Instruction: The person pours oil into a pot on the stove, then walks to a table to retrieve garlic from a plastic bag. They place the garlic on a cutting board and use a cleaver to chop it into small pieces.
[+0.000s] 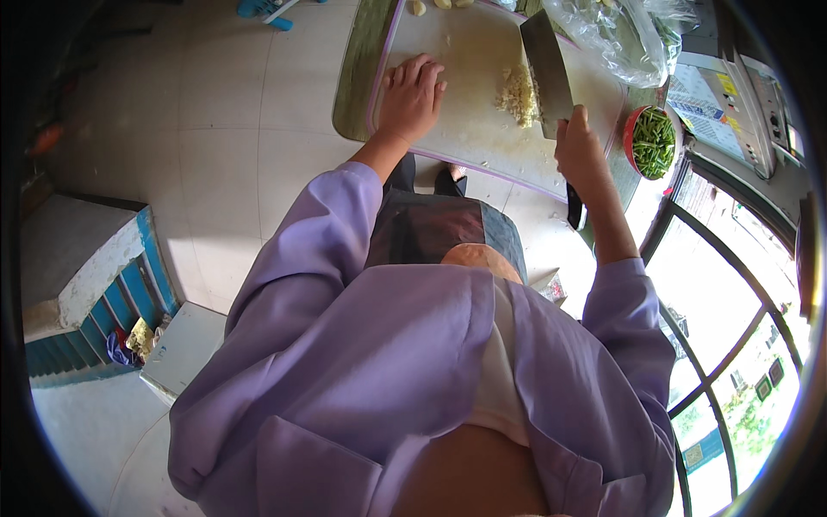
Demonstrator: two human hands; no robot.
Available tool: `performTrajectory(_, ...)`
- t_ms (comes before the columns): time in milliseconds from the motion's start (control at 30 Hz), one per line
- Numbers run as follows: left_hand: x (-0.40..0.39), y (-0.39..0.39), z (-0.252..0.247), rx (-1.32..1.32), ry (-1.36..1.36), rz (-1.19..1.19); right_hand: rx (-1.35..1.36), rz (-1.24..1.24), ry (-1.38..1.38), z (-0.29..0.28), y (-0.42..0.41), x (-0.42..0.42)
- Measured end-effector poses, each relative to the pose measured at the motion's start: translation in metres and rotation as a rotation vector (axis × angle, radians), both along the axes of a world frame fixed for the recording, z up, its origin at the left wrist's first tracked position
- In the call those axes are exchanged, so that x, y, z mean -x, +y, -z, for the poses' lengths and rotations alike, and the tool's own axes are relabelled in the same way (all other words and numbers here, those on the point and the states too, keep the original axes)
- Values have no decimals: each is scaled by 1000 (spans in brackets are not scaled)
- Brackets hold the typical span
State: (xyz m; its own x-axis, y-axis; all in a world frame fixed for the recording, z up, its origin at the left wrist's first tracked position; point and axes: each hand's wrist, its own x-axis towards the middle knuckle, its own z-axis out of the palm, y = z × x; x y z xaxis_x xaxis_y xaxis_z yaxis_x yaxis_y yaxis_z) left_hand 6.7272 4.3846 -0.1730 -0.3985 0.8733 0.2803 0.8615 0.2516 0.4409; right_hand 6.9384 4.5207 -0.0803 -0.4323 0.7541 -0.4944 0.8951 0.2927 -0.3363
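My left hand (413,94) rests on the white, purple-edged cutting board (468,126), with nothing in its grasp. In my right hand (585,155) is the handle of a cleaver (549,74), whose dark end shows below the palm. The broad blade stands at the right side of a small heap of minced garlic (515,97), close against it. Several whole garlic cloves (442,3) lie along the board's far edge. To the right of my right hand, a red bowl (628,132) holds cut green stalks (654,143).
A clear plastic bag (610,42) lies at the board's far right corner. The table (349,97) has a rounded left corner. A metal appliance with stickers (717,106) and a dark-framed window (704,381) are at right. Blue slats (132,284) front a structure at left.
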Motion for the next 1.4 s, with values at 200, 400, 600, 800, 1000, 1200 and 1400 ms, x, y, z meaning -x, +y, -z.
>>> performTrajectory(200, -1, 1, 4, 0, -12, 8, -208, 36, 44, 16, -30, 4)
performTrajectory(400, 2, 0, 3, -27, 12, 5, 13, -72, 8, 16, 3, -2)
performTrajectory(600, -3, -1, 1, 17, -27, 13, -301, 45, 168, 44, -32, -4)
performTrajectory(800, 0, 0, 6, -23, -36, 8, 10, -111, -26, 21, -3, 1)
performTrajectory(1000, -2, -1, 4, -7, -50, 17, -157, 95, -7, 13, -43, 21)
performTrajectory(1200, 1, 2, 5, -41, -52, 19, -86, -173, 124, 17, -10, 8)
performTrajectory(1400, -2, 0, 3, -8, -53, 10, -138, 88, -15, 19, -43, 29)
